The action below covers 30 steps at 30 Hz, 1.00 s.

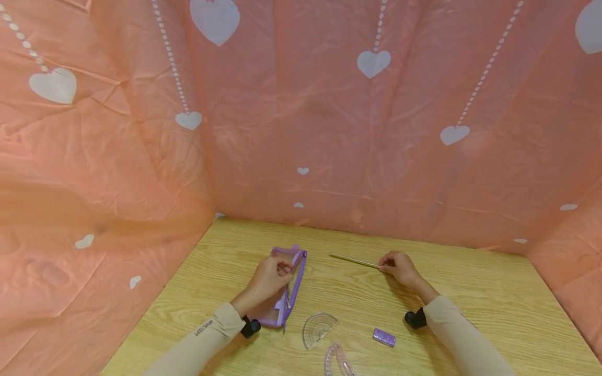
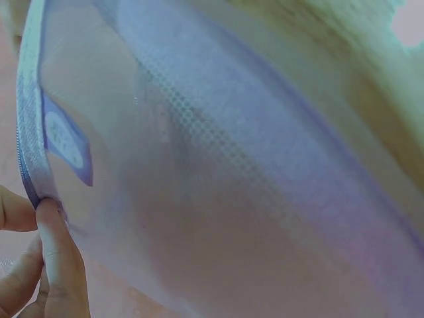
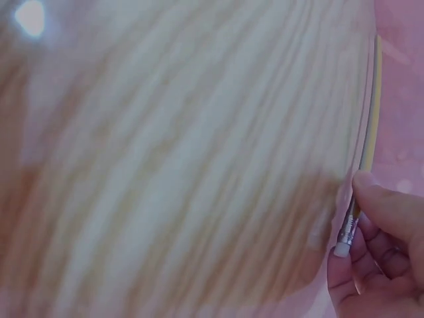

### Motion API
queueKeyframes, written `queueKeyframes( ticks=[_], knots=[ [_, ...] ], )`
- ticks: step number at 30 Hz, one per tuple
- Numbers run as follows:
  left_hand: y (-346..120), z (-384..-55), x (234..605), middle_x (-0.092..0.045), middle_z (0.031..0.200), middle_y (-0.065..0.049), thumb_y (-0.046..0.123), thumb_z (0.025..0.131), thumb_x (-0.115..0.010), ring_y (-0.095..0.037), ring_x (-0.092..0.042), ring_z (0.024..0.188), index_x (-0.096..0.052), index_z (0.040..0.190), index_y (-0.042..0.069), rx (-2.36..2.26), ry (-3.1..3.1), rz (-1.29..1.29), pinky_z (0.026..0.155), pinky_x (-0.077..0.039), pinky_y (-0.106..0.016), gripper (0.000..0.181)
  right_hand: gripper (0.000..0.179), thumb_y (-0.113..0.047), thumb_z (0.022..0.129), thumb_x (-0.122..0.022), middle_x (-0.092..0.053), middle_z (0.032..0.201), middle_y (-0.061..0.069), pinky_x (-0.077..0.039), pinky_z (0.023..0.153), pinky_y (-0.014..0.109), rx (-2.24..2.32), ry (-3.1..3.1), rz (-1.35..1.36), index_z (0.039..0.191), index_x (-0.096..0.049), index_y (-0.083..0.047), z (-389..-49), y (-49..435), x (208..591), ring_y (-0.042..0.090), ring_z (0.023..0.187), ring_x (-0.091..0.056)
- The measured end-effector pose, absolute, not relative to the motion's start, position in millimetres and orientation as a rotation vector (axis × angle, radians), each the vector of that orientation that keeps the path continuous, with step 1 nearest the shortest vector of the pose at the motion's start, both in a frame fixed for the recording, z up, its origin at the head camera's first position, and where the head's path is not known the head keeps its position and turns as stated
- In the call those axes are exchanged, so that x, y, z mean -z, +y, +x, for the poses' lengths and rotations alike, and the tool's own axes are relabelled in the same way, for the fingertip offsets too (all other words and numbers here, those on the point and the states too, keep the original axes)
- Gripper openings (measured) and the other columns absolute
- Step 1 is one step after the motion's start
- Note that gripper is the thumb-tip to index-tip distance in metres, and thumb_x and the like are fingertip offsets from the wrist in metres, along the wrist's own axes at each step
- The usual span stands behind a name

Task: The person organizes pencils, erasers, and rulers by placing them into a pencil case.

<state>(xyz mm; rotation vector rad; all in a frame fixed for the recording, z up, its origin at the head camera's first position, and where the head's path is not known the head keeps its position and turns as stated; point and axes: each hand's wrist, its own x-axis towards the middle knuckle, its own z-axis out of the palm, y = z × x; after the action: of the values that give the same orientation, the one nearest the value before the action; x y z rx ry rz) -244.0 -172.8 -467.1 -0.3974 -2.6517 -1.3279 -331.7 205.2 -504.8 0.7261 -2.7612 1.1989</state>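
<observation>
A see-through pencil case (image 1: 297,284) with purple trim lies left of the table's middle. My left hand (image 1: 268,277) is over it, pinching its zipped edge between thumb and finger. In the left wrist view the clear side of the case (image 2: 199,218) fills most of the picture, with a small purple label inside the edge. My right hand (image 1: 398,267) pinches a yellow and dark pencil (image 1: 352,259) near its eraser end. The right wrist view shows the metal band and white eraser tip (image 3: 341,250) below the thumb, while the pencil's other end points away toward the case.
A clear protractor (image 1: 319,329) lies on the wooden table (image 1: 489,292) between the hands, nearer the front. Close by are a pinkish clear tool with a marked arc (image 1: 344,361) and a small purple block (image 1: 384,337). Pink cloth (image 1: 329,130) with white hearts encloses the table's back and sides.
</observation>
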Motion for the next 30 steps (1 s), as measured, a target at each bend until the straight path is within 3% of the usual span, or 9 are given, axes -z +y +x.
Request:
queueKeyframes(
  ticks=[30],
  knots=[
    [-170.5,-246.5,467.0,-0.067,0.081,-0.008,-0.004,0.082,-0.071,-0.015,-0.066,0.073,-0.071,0.096,-0.008,1.363,-2.65,-0.405,0.064,-0.055,-0.023,0.015,0.006,0.001,0.09,-0.069,-0.064,0.085,0.007,-0.05,0.064,0.027,-1.263,-2.754,0.854,0.088,-0.071,0.007,-316.0,178.3,491.6,0.018,0.074,-0.057]
  ],
)
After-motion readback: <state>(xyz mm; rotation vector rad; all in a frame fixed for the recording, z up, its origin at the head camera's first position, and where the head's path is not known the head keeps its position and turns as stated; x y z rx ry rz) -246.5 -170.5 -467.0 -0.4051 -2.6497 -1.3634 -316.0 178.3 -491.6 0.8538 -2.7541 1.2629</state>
